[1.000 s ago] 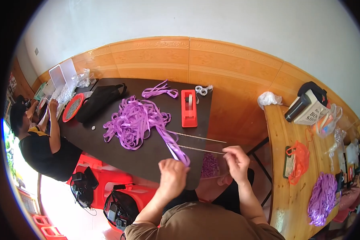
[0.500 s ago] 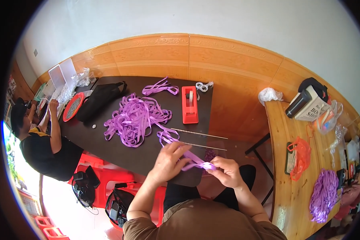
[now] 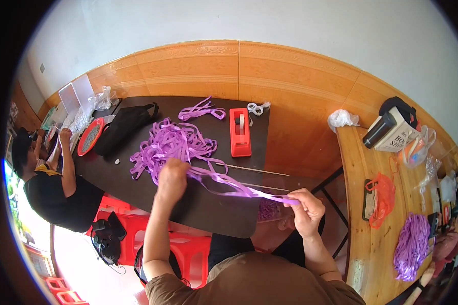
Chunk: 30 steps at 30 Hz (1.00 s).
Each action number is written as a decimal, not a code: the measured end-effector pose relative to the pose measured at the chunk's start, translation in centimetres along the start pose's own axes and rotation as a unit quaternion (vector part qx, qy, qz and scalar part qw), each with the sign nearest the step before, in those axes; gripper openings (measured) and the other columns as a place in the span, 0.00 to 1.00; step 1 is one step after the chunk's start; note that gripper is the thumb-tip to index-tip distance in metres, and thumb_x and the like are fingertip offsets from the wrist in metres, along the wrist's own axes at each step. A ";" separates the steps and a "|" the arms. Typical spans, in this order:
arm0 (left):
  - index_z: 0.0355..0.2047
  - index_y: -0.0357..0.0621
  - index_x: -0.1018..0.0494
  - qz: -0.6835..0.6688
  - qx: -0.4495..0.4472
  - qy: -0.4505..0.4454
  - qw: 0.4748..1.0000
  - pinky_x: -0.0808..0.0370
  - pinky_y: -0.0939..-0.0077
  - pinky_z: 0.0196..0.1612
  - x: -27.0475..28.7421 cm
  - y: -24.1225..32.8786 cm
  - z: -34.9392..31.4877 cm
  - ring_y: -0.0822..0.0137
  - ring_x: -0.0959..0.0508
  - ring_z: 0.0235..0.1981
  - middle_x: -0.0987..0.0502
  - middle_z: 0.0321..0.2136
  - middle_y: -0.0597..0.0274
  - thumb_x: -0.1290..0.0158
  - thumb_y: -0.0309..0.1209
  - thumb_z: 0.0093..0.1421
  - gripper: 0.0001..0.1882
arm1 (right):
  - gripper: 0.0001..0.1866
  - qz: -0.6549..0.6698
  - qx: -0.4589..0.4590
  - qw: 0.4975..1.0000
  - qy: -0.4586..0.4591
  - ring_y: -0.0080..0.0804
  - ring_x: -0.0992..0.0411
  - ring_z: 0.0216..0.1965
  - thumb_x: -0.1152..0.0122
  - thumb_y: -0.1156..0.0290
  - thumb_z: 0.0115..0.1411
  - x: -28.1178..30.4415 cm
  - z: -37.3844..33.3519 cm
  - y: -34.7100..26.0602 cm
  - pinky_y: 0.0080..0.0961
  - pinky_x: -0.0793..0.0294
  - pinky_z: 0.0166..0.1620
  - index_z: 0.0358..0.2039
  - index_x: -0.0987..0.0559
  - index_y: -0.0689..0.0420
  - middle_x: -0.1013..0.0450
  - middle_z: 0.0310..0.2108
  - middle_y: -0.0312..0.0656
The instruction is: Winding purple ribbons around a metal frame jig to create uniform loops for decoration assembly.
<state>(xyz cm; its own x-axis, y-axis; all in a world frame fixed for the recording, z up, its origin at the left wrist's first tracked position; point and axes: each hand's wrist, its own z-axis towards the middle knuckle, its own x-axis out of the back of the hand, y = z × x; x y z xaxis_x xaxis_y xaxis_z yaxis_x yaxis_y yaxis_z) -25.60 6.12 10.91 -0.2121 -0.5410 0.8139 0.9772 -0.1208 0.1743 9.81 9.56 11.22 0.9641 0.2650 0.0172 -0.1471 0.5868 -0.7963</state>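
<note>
A length of purple ribbon stretches in several strands between my two hands above the dark table's front right part. My right hand pinches its gathered end out past the table edge. Over the near side of a loose heap of purple ribbon, my left hand is closed on the strands; its fingertips are partly hidden and slightly blurred. Two thin rods lie beyond the ribbon, sticking out over the right edge. A red tape dispenser stands behind them, with white-handled scissors beside it.
A small looped ribbon bundle and a black pouch lie farther back. At left, a co-worker sits by a red tray of small grey pieces. The wooden table at right bears an orange bag and a purple ribbon hank.
My left hand has moved left and away from me to the heap, and my right hand slightly right. The ribbon, bunched between them before, is now drawn out long.
</note>
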 end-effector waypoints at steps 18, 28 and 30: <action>0.43 0.50 0.26 0.037 -0.100 -0.134 0.985 0.33 0.62 0.45 -0.5 2.9 3.9 0.56 0.32 0.47 0.28 0.41 0.56 0.50 0.21 0.45 0.22 | 0.06 0.123 0.020 0.988 0.094 0.31 0.31 0.27 0.48 0.75 0.58 1.3 -0.7 -2.8 0.24 0.31 0.32 0.30 0.29 0.66 0.30 0.27 0.49; 0.33 0.36 0.28 0.095 -0.034 0.005 0.995 0.34 0.56 0.44 1.5 4.8 2.7 0.52 0.32 0.45 0.30 0.42 0.50 0.51 0.20 0.42 0.14 | 0.07 0.146 -0.007 0.986 0.082 0.31 0.31 0.25 0.46 0.73 0.58 3.5 -2.0 -3.6 0.24 0.30 0.29 0.29 0.29 0.66 0.30 0.29 0.50; 0.36 0.37 0.27 -0.063 -0.104 0.000 0.993 0.32 0.59 0.42 2.0 8.8 2.6 0.51 0.30 0.42 0.29 0.41 0.50 0.51 0.18 0.41 0.17 | 0.07 0.162 -0.018 0.984 0.076 0.30 0.31 0.24 0.46 0.73 0.58 3.3 -2.0 -3.7 0.24 0.30 0.28 0.29 0.29 0.66 0.30 0.29 0.51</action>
<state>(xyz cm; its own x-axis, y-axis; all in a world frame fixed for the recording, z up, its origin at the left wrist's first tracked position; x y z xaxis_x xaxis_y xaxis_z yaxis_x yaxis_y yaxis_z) -17.45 6.17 15.55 -0.3332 -0.5098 0.7931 0.9209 -0.3566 0.1577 13.99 6.75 12.98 0.8900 0.3149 -0.3297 -0.4472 0.4615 -0.7662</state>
